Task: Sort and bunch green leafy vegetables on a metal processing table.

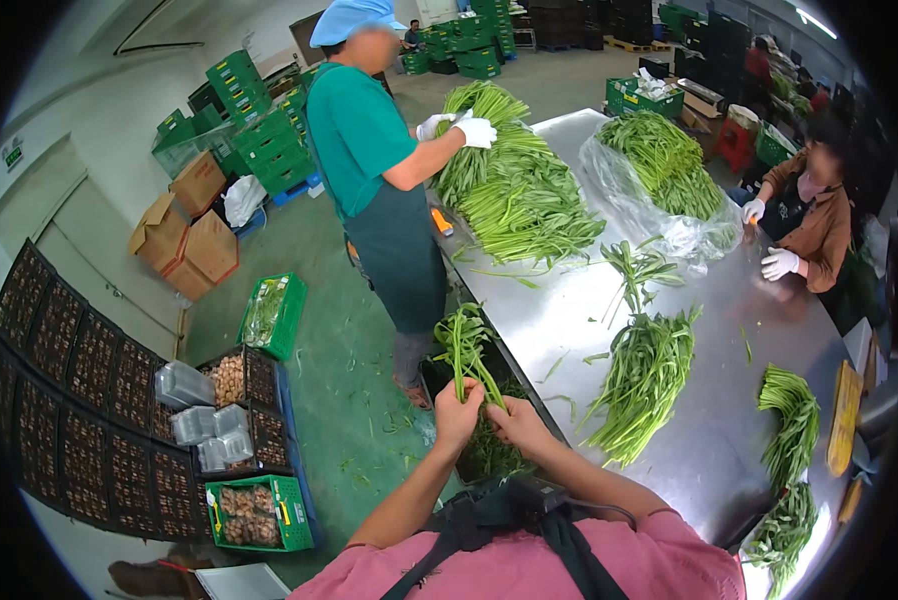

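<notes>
Both my hands hold stems of a leafy green vegetable [464, 341] over a dark crate of green trimmings [498, 442]. Stems rise out of the fingers of my left hand [458, 411], their leafy ends pointing away from me. My right hand [520, 427] pinches a stem close beside it. To the right, on the steel table [546, 322], a loose bunch of greens [644, 382] lies nearest my right hand. Just beyond it are a few loose leafy stems [636, 270]. Farther right, a neater bunch [790, 420] lies near the table's edge.
A co-worker in a blue cap [374, 172] handles a large heap of greens [524, 195]. Another person [809, 202] sits across the table beside a plastic bag of greens [659, 165]. An orange-handled tool [441, 223] lies at the table edge. Crates of produce [261, 510] stand left.
</notes>
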The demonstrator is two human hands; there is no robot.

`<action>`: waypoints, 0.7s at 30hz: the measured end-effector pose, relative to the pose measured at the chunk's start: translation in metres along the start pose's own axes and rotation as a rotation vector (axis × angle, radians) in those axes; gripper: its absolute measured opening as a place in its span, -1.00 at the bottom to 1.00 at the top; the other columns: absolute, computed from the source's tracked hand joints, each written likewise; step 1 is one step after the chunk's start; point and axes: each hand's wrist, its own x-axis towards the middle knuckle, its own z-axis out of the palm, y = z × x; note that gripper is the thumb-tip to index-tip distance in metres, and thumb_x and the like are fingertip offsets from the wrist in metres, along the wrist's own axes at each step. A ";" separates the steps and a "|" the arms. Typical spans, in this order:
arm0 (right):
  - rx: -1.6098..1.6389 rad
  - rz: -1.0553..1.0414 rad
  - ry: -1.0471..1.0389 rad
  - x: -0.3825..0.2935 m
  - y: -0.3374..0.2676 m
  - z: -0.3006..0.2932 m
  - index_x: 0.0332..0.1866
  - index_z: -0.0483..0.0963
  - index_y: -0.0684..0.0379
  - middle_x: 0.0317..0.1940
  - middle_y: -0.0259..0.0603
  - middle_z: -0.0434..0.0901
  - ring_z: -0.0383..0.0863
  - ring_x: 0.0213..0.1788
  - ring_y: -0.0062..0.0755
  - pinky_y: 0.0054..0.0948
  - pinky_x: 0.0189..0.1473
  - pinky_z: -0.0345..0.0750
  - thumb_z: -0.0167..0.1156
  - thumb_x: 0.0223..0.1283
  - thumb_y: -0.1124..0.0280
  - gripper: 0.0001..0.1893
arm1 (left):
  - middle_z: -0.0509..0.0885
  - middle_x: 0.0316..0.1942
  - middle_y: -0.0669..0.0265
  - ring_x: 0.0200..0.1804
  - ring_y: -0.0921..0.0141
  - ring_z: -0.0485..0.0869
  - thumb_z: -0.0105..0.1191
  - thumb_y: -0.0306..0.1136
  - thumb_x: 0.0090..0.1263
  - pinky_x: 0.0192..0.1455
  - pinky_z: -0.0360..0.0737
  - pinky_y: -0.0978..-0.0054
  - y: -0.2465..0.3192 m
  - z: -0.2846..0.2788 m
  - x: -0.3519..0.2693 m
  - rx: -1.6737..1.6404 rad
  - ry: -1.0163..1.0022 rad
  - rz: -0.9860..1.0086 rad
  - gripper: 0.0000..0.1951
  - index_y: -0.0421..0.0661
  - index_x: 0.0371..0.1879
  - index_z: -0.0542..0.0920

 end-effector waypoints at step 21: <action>0.443 0.140 0.020 0.001 -0.002 -0.004 -0.21 0.43 0.15 -0.62 -0.45 0.30 0.15 -0.70 -0.71 -0.61 -0.65 0.07 0.11 0.41 0.29 -0.84 | 0.68 -0.33 0.38 -0.56 0.65 0.44 0.15 -0.32 0.44 -0.57 0.37 0.66 0.004 0.003 -0.019 -0.192 0.062 -0.173 -0.75 -0.22 -0.04 0.62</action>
